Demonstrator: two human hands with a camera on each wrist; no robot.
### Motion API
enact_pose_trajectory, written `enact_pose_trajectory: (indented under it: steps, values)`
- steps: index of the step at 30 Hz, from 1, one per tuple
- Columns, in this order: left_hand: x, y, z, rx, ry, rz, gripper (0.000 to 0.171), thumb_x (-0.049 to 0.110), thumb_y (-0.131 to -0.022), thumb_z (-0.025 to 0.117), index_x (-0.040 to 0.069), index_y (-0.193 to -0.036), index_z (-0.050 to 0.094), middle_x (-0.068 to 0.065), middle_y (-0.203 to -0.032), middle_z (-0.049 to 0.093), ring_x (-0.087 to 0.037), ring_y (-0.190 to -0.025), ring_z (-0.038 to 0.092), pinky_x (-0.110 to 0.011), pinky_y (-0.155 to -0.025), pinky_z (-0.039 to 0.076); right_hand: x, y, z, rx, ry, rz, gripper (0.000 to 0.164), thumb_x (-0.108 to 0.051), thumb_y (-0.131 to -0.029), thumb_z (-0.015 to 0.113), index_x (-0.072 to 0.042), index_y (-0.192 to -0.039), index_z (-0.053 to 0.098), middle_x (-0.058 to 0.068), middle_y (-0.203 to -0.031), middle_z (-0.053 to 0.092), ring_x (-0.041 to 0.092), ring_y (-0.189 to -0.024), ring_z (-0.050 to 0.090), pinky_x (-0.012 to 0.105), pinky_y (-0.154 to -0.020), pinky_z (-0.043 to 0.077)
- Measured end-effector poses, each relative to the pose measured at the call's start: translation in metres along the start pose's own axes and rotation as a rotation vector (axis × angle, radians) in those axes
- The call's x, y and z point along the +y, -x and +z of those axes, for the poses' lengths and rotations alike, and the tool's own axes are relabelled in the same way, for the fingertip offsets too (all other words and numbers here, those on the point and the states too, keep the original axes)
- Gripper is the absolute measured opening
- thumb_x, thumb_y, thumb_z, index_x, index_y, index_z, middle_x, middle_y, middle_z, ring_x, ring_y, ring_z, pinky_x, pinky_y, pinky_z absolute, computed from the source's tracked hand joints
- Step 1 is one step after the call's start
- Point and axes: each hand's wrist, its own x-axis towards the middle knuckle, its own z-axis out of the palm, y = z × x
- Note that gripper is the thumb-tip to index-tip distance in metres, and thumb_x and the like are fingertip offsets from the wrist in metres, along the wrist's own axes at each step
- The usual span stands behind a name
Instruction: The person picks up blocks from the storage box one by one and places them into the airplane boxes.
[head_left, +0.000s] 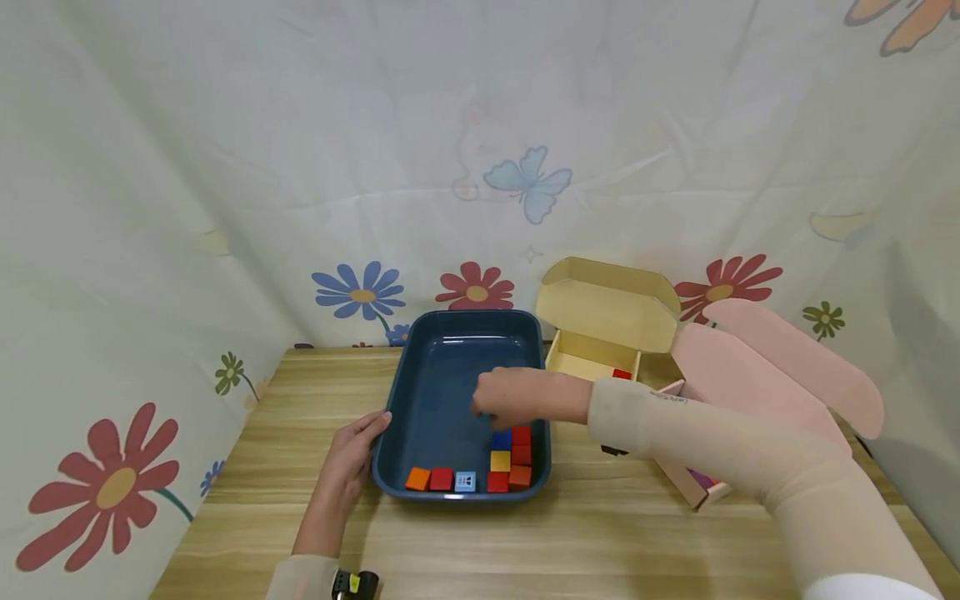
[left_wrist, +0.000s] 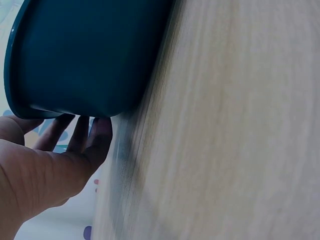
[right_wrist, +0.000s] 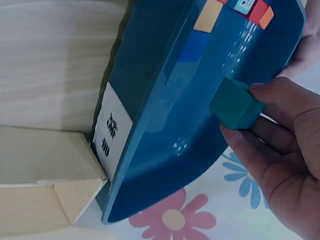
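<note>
A dark blue tray (head_left: 438,392) lies on the table with several coloured cubes along its near edge and near right corner. My left hand (head_left: 352,454) holds the tray's left rim; in the left wrist view its fingertips meet the outer wall (left_wrist: 85,60). Over the tray's right half is my right hand (head_left: 510,396). In the right wrist view it pinches a teal cube (right_wrist: 234,105) between thumb and fingers, above the tray floor. That cube is hidden in the head view. A blue cube (head_left: 502,440) and a yellow cube (head_left: 500,461) lie below this hand.
Right of the tray stands an open yellow box (head_left: 588,350) with a red cube (head_left: 622,374) inside. Beyond it, partly behind the right arm, is an open pink box (head_left: 757,375) holding purple and other pieces. A flowered curtain (head_left: 420,167) hangs behind the table (head_left: 315,392).
</note>
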Motion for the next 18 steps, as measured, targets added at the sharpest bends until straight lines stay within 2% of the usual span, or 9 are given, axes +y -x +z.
enact_pose_trajectory:
  steps: [7, 13, 18]
  values:
    - [0.001, 0.001, 0.001, -0.008, -0.005, 0.002, 0.052, 0.029, -0.089, 0.067, 0.001, -0.131, 0.054, -0.016, -0.125, 0.058, -0.018, -0.099, 0.061, -0.031, -0.081, 0.054, 0.01, 0.008, -0.008, 0.042, 0.029, 0.008, 0.027, -0.018, -0.088, 0.067, -0.015, -0.115, 0.07, 0.0, -0.107, 0.07, 0.01, -0.084, 0.068, 0.015, -0.067, 0.052]
    - [0.001, 0.003, 0.002, -0.003, -0.004, 0.003, 0.052, 0.029, -0.088, 0.068, 0.001, -0.13, 0.055, -0.016, -0.127, 0.057, -0.018, -0.1, 0.061, -0.031, -0.082, 0.054, 0.02, 0.015, -0.015, 0.083, 0.042, 0.029, 0.026, -0.016, -0.087, 0.066, -0.014, -0.113, 0.071, 0.002, -0.106, 0.07, 0.008, -0.073, 0.065, 0.013, -0.063, 0.049]
    - [0.001, 0.002, 0.002, -0.006, -0.006, 0.01, 0.053, 0.029, -0.088, 0.067, 0.001, -0.13, 0.054, -0.017, -0.13, 0.054, -0.017, -0.101, 0.06, -0.031, -0.082, 0.054, 0.032, 0.022, -0.02, 0.109, 0.055, 0.027, 0.025, -0.013, -0.086, 0.065, -0.012, -0.111, 0.071, 0.003, -0.106, 0.07, 0.011, -0.074, 0.066, 0.013, -0.059, 0.048]
